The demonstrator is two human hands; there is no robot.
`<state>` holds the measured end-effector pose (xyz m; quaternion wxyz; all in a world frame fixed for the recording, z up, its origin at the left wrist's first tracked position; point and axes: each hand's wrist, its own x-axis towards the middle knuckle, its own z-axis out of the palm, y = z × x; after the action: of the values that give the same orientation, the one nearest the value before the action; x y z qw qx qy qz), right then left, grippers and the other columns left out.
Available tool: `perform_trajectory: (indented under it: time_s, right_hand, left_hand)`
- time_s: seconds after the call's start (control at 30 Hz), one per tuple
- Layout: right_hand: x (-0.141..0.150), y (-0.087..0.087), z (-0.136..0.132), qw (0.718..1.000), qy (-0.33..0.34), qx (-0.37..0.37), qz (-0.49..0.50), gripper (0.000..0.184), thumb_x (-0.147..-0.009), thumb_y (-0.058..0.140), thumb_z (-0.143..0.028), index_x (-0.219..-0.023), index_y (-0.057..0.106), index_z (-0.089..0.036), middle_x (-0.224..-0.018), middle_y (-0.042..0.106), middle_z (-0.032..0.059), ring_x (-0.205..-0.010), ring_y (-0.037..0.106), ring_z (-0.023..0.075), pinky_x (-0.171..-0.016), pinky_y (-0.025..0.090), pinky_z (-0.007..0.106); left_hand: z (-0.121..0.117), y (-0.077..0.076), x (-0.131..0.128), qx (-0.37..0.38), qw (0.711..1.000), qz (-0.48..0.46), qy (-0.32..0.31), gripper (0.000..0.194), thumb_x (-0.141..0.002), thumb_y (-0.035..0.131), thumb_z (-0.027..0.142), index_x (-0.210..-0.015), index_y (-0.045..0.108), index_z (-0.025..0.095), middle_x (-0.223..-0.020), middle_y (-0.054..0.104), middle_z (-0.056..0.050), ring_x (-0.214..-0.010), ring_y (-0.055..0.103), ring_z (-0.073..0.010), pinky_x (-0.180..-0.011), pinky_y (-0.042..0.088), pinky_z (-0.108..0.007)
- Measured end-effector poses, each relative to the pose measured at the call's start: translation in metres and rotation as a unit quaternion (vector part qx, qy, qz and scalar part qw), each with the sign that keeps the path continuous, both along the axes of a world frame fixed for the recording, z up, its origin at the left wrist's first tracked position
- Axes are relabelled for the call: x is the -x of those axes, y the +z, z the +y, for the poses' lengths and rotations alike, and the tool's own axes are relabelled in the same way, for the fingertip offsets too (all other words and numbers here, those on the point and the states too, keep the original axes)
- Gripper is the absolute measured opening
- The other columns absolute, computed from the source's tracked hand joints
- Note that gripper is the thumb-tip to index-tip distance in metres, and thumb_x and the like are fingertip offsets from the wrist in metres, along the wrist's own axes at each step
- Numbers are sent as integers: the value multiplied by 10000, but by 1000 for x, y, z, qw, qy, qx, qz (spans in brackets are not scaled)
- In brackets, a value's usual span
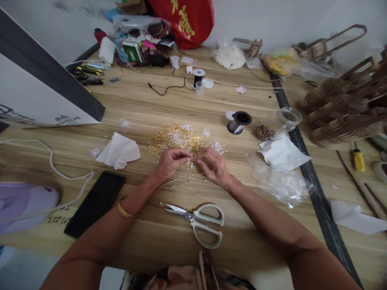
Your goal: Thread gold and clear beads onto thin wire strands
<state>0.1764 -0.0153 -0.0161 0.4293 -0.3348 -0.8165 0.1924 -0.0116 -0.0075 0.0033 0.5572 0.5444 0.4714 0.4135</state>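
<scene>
In the head view, the left hand (pixel 171 163) and right hand (pixel 214 167) sit close together, each in a pinch; whether they grip a tiny part, I cannot tell. A thin chain (pixel 189 176) lies just on their near side, seemingly partly made up. Beyond the hands, many gold and silver findings (pixel 178 139) remain loose, apparently unused. Scissors (pixel 196 223) rest nearer, well apart from both hands.

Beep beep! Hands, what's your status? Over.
Left hand, right hand: close together, at gold and silver pieces. Anything pinched: too small to tell. Chain nearby. Scissors lying clear of both hands.
</scene>
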Motion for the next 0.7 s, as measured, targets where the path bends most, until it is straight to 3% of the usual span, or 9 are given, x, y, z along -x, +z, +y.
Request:
perform_trajectory:
  time_s: [0.7]
  right_hand:
    - [1,-1,0,1000,3,-4,-4,60,-893,506,-213,-904,564,-200,-834,605,52,-793,553,171,-731,474,339]
  left_hand:
    - [0,-3,1,-13,1000,-7,-21,155,-619,767,246,-718,719,136,-721,723,-43,-666,639,-135,-682,509,-249]
